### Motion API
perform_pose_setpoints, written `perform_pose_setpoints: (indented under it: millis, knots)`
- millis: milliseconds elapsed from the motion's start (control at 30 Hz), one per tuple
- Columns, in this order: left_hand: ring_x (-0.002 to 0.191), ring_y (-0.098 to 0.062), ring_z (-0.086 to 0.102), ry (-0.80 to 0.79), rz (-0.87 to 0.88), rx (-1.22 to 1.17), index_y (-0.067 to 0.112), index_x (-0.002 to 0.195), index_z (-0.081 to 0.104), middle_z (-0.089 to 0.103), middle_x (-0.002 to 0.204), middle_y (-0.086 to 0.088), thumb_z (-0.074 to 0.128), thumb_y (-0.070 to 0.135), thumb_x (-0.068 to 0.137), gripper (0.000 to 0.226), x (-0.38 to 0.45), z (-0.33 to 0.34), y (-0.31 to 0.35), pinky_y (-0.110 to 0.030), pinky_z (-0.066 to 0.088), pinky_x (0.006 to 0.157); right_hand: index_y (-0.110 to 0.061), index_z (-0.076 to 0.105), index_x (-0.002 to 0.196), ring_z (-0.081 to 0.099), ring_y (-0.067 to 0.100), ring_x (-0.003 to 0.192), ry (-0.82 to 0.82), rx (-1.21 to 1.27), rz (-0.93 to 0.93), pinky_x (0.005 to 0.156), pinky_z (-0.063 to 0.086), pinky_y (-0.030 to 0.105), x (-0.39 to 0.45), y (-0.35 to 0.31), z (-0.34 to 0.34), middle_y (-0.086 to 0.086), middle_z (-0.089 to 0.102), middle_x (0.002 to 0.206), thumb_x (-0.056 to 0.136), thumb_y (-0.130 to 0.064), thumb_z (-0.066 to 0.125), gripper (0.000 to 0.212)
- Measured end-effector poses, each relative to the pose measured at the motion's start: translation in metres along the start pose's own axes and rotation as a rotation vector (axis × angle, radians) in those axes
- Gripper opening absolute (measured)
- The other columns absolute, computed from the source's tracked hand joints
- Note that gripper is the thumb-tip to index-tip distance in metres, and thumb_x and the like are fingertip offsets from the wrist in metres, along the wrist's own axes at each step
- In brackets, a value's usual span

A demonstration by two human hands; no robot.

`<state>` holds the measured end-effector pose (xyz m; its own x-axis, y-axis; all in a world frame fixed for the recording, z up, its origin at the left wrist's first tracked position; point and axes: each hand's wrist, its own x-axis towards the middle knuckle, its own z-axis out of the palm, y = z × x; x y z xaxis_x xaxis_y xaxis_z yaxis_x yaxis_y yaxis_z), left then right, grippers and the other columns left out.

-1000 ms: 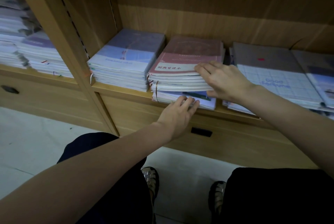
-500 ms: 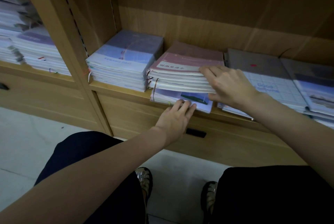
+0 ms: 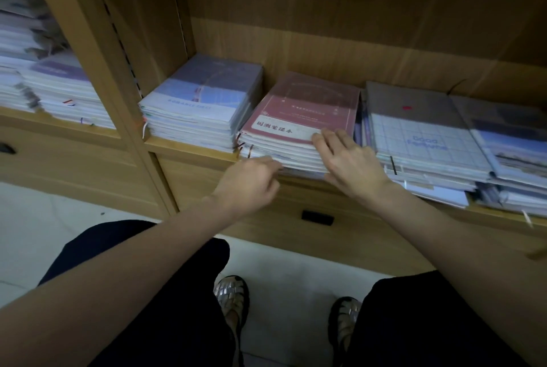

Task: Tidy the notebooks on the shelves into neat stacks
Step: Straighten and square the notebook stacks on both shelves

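On the wooden shelf (image 3: 189, 146), the stack of notebooks topped by a red cover (image 3: 299, 132) sits between two other piles. The right hand (image 3: 352, 165) presses its front edge, fingers straight. The left hand (image 3: 248, 186), fingers curled, touches its lower edge; whether it pinches anything I cannot tell.

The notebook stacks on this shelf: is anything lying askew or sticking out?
Yes. In the right-hand stacks, several lower notebooks stick out past the shelf edge and lie fanned. The red-covered stack and blue-covered stack look squarer.
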<state>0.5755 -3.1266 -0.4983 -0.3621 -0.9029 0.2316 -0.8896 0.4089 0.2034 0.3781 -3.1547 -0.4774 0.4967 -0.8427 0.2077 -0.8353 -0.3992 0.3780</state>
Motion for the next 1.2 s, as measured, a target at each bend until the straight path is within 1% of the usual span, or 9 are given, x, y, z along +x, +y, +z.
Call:
perform_pose_setpoints:
  millis: [100, 200, 300, 433, 633, 833, 967, 1133, 1200]
  knots:
    - [0.084, -0.019, 0.063, 0.16, -0.305, -0.163, 0.012, 0.096, 0.067, 0.07, 0.092, -0.004, 0.059, 0.017, 0.084, 0.016, -0.003, -0.011, -0.035, -0.028, 0.049, 0.076, -0.013, 0.011, 0.148, 0.017, 0.03, 0.143, -0.132, 0.162, 0.039, 0.096, 0.045, 0.045, -0.006, 0.003, 0.003, 0.013, 0.014, 0.155, 0.085, -0.029, 0.067, 0.086]
    - [0.09, -0.019, 0.063, 0.102, -0.479, -0.426, 0.003, 0.105, 0.062, 0.066, 0.094, -0.008, 0.066, 0.008, 0.081, 0.025, 0.004, -0.007, -0.062, -0.026, 0.047, 0.082, -0.019, 0.002, 0.15, 0.0, 0.029, 0.145, -0.167, 0.51, 0.25, 0.115, 0.022, 0.044, -0.01, 0.003, 0.004, 0.009, -0.004, 0.158, 0.08, -0.032, 0.072, 0.099]
    - [0.106, -0.023, 0.059, -0.002, -0.496, -0.66, 0.0, 0.121, 0.051, 0.062, 0.113, -0.011, 0.069, 0.001, 0.079, 0.046, 0.02, 0.002, -0.068, -0.033, 0.045, 0.097, -0.014, 0.015, 0.147, 0.021, 0.029, 0.14, -0.1, 0.828, 0.477, 0.111, 0.028, 0.039, -0.008, 0.003, 0.007, 0.012, 0.02, 0.151, 0.076, -0.026, 0.076, 0.094]
    - [0.112, -0.028, 0.057, -0.057, -0.518, -0.822, 0.004, 0.117, 0.049, 0.061, 0.118, -0.013, 0.064, -0.012, 0.076, 0.046, 0.038, 0.011, -0.071, -0.046, 0.043, 0.102, -0.011, 0.046, 0.13, 0.05, 0.02, 0.118, -0.252, 0.976, 0.56, 0.086, 0.034, 0.02, -0.002, 0.0, 0.008, 0.005, 0.054, 0.129, 0.08, -0.022, 0.073, 0.059]
    - [0.11, -0.03, 0.058, 0.02, -0.522, -0.805, -0.003, 0.116, 0.052, 0.062, 0.113, -0.017, 0.06, -0.014, 0.078, 0.04, 0.051, 0.018, -0.074, -0.042, 0.044, 0.101, -0.008, 0.052, 0.124, 0.053, 0.023, 0.116, -0.195, 1.002, 0.598, 0.084, 0.035, 0.021, 0.009, 0.007, 0.014, 0.006, 0.059, 0.125, 0.08, -0.02, 0.073, 0.051]
    - [0.095, -0.024, 0.064, 0.124, -0.458, -0.658, -0.004, 0.104, 0.059, 0.068, 0.102, -0.015, 0.07, -0.002, 0.077, 0.03, 0.047, 0.016, -0.062, -0.031, 0.05, 0.088, -0.007, 0.05, 0.126, 0.053, 0.025, 0.115, -0.202, 0.871, 0.503, 0.082, 0.034, 0.02, 0.013, 0.018, 0.012, 0.008, 0.059, 0.125, 0.082, -0.023, 0.071, 0.052]
    - [0.09, -0.027, 0.066, 0.165, -0.455, -0.606, -0.006, 0.098, 0.062, 0.07, 0.095, -0.017, 0.072, 0.001, 0.076, 0.026, 0.033, 0.019, -0.057, -0.04, 0.052, 0.088, -0.008, 0.048, 0.126, 0.053, 0.024, 0.115, -0.2, 0.829, 0.447, 0.08, 0.034, 0.018, 0.009, 0.024, 0.009, 0.007, 0.058, 0.123, 0.083, -0.022, 0.07, 0.05]
    - [0.091, -0.015, 0.064, 0.215, -0.445, -0.628, -0.001, 0.106, 0.063, 0.068, 0.098, -0.005, 0.073, 0.001, 0.076, 0.031, 0.022, 0.018, -0.046, -0.027, 0.049, 0.09, -0.01, 0.048, 0.128, 0.052, 0.023, 0.118, -0.241, 0.848, 0.396, 0.087, 0.035, 0.02, 0.008, 0.029, 0.015, 0.007, 0.057, 0.128, 0.082, -0.021, 0.071, 0.053]
    - [0.093, -0.019, 0.065, 0.217, -0.429, -0.624, -0.002, 0.104, 0.064, 0.069, 0.099, -0.009, 0.073, 0.0, 0.075, 0.03, 0.025, 0.017, -0.043, -0.03, 0.049, 0.091, -0.01, 0.046, 0.129, 0.051, 0.023, 0.119, -0.241, 0.852, 0.407, 0.089, 0.035, 0.021, 0.012, 0.03, 0.018, 0.007, 0.056, 0.129, 0.082, -0.02, 0.07, 0.054]
